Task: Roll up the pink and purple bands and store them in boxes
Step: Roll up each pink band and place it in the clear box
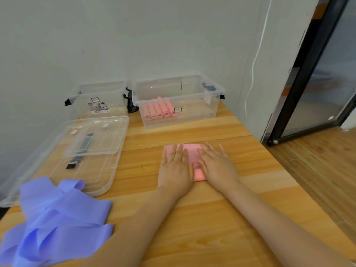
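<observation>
Looking down from the head view, we have a wooden table (202, 218) pushed into a corner against a pale grey wall (134, 39), its grain running in light and darker strips. Both hands are down flat on a pink band (192, 151) in the middle of the table: the left hand (176, 170) and the right hand (216, 166) lie side by side, fingers straight and spread, pressing the band rather than gripping it. At the back stand two clear boxes: the right box (212, 93) holds a row of pink rolls (159, 110) on its left side, the left box (102, 91) holds no bands. Two clear lids (107, 151) lie stacked on the left side of the table, and a loose heap of purple bands (57, 218) sits at the near left corner, overlapping the lower lid's edge. Off to the right, a white cable (256, 60) runs down the wall, beside a black-framed glass door (316, 60) and wood-pattern floor (317, 160).
</observation>
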Motion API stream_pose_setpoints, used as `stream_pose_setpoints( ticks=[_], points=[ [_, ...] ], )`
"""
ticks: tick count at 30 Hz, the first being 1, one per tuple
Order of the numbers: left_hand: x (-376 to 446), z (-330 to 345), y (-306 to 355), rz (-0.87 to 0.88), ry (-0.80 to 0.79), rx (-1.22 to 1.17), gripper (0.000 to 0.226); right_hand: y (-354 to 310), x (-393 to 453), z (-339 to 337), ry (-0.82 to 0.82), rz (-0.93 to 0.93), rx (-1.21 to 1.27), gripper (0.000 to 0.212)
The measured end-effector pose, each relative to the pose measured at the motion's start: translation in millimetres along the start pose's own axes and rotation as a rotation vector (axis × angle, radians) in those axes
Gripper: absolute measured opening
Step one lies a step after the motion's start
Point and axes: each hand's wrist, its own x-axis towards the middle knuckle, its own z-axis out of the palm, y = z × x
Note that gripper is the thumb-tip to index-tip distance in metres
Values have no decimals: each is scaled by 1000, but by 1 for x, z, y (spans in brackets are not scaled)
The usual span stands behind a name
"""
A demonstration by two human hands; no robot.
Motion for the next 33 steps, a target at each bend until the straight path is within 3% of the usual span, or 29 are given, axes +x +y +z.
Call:
stream_pose_setpoints(
  ticks=[2, 5, 10, 13, 15, 19, 21, 24, 27, 30, 33],
  points=[
    [-10, 2, 3, 15, 94, 17, 55, -3, -11, 1, 99, -100, -3, 43],
    [-28, 7, 13, 53, 57, -26, 53, -10, -28, 5, 75, -125, 62, 45],
    [-37, 23, 18, 60, -15, -13, 60, -8, -28, 5, -123, -117, 115, 83],
    [-24, 13, 15, 15, -50, 17, 76, -7, -14, 10, -128, -98, 74, 88],
    [-12, 13, 10, 36, -65, 10, 84, -7, -4, 9, -147, -79, 66, 82],
    [12, 10, 0, -19, -138, -95, 60, -6, 16, 10, -186, -26, 61, 65],
    [21, 9, -3, -40, -156, -120, 60, -3, 29, 13, -183, 11, 46, 54],
    [30, 12, -5, -70, -153, -126, 61, 0, 40, 20, -178, 19, 21, 54],
    [34, 14, -7, -90, -142, -137, 60, -2, 40, 18, -22, 30, 15, 63],
    [36, 13, -8, -105, -169, -120, 60, -5, 26, 15, 158, -3, -9, 48],
    [44, 11, -9, -97, -201, -101, 60, -7, 4, 18, 99, -26, 4, 49]
  ],
)
